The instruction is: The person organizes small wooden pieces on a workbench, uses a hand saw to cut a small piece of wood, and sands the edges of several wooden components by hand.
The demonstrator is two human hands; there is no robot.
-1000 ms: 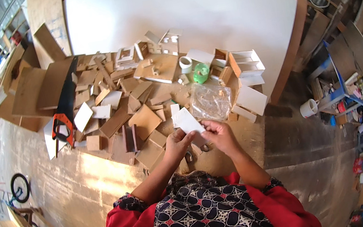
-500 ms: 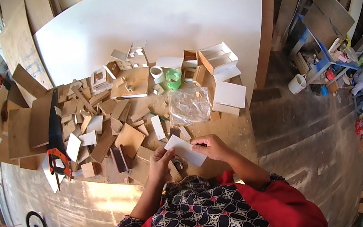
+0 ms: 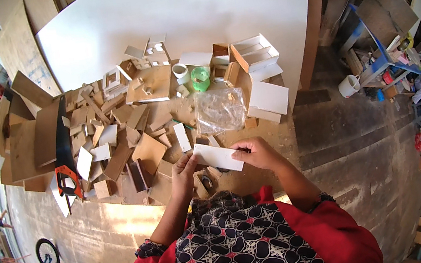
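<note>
A small white rectangular board (image 3: pixel 217 156) is held between both hands over the near edge of the worktable. My left hand (image 3: pixel 184 171) pinches its left end, thumb on top. At the other end, the fingers of my right hand (image 3: pixel 255 153) are closed on the board's right edge. Just beyond lies a narrow white strip of board (image 3: pixel 182 137). A clear plastic sheet (image 3: pixel 220 110) is spread on the table farther off. Below the held board, a dark rounded object (image 3: pixel 206 181) is partly hidden and cannot be made out.
Wood offcuts (image 3: pixel 149 152) pile up across the table's left half, with an orange-handled handsaw (image 3: pixel 68 181) at its left edge. A green plastic container (image 3: pixel 200 79), a white cup (image 3: pixel 180 71) and white box-shaped pieces (image 3: pixel 267 98) stand toward the back. A large white panel (image 3: pixel 176 14) rises behind.
The white board has turned to lie flatter across, its right end raised. My right hand has shifted slightly right and away from me, still gripping it.
</note>
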